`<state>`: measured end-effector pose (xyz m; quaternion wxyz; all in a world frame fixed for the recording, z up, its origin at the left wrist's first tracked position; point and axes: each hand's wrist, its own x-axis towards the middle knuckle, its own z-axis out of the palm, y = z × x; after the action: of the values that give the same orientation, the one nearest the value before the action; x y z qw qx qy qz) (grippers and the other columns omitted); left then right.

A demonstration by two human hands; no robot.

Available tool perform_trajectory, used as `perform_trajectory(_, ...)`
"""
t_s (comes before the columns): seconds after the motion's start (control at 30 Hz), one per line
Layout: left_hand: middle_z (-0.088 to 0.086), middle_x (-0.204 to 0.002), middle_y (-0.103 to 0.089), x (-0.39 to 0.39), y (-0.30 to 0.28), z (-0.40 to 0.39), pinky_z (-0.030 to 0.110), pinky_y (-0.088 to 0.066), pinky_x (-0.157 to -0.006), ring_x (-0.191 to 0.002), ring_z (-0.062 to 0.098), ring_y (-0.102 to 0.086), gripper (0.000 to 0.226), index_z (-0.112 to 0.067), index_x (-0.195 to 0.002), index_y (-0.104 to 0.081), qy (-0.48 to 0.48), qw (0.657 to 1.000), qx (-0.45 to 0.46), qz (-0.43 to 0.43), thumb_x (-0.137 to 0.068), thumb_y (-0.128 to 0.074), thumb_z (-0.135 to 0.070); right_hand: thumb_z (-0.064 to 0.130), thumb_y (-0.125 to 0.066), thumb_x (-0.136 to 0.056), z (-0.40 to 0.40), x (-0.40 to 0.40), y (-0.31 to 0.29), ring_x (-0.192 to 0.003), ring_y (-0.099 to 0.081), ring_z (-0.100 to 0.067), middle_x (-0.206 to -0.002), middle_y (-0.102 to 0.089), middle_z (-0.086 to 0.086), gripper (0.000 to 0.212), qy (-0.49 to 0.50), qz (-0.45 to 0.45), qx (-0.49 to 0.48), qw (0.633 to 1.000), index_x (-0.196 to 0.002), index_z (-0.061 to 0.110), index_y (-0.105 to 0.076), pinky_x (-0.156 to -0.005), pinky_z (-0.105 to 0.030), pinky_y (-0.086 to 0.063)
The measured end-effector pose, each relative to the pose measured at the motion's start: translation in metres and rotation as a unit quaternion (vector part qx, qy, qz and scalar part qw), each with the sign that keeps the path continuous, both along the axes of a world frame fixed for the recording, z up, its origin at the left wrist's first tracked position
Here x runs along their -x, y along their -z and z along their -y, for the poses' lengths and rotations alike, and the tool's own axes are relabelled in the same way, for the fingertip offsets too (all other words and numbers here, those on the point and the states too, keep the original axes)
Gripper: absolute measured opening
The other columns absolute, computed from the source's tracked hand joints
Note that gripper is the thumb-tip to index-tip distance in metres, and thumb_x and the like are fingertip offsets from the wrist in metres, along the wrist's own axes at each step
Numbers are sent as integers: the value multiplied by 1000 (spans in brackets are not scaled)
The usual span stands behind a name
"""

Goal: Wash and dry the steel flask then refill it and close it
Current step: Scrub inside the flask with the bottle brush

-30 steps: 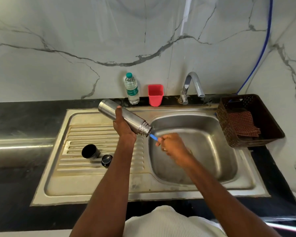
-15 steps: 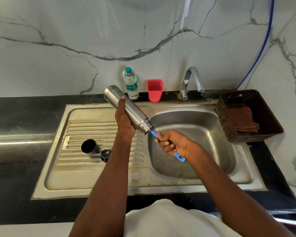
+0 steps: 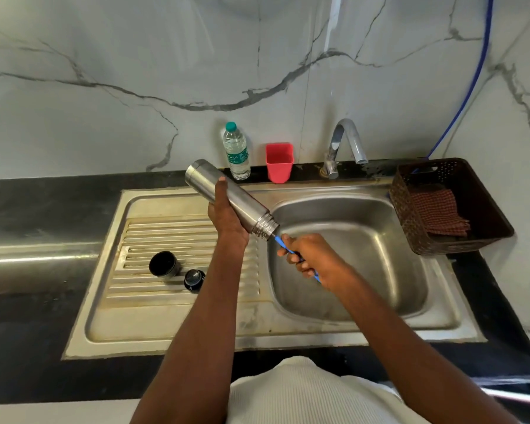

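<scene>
- Left hand [image 3: 227,215]: fingers wrapped round the mid-body of the cylindrical brushed-steel flask [image 3: 231,199], held tilted, mouth down over the steel sink basin [image 3: 380,240].
- Right hand [image 3: 311,260]: clenched on the thin blue brush handle [image 3: 279,241] entering the mouth.
- Flask: rigid, probably light when empty, slippery when wet; best gripped mid-body.

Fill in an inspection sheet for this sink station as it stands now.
Surface: steel sink with ribbed drainboard, set in a black counter.
Job's things: steel flask tilted mouth-down over the basin; blue brush handle at its mouth; cap and stopper on the drainboard.
Clutter: water bottle, red cup, basket holding a checked cloth.
Hands: left hand grips flask; right hand grips brush.
Cables: blue hose on wall.
Surroundings: marble wall, tap.
</scene>
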<state>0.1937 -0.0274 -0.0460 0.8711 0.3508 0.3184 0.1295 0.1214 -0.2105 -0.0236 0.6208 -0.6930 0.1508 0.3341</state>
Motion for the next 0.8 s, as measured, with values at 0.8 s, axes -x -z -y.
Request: perform_trajectory(0.8, 20, -100, -71, 7, 10, -2, 56, -62, -86, -88, 37, -72, 74, -6, -126, -63, -10, 1000, -2, -25, -71, -88, -48, 32, -62, -101, -3, -3, -3, -39, -29, -6, -55, -44, 4, 27, 18, -38, -20, 999, -87, 10, -69, -38, -19, -21)
